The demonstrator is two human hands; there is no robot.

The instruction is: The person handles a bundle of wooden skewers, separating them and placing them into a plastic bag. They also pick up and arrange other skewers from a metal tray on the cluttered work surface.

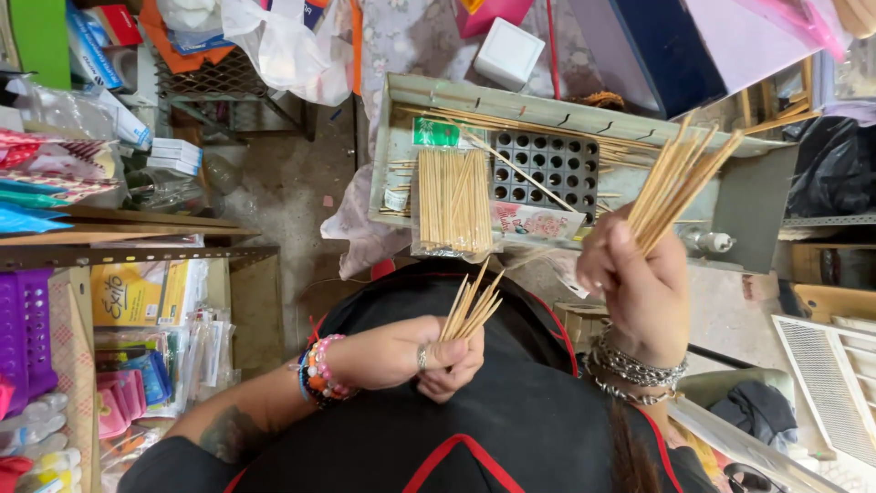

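My left hand [415,351] is closed around a small bunch of short bamboo sticks [470,306], held close to my black garment with red trim. Higher up, my right hand [639,278] grips a larger fan of long bamboo sticks [680,178] that point up and to the right. Ahead of both hands stands a grey-green tray [757,196]. In it lie a neat bundle of sticks [453,201], several loose long sticks and a dark block with round holes [547,164]. Beaded bracelets sit on my left wrist, metal chain bracelets on my right.
Shelves on the left hold a purple plastic basket [23,329], yellow packets [128,292] and packaged goods. A white box [508,52] and plastic bags lie beyond the tray. A white vented panel [835,374] sits at the lower right, beside a concrete floor patch.
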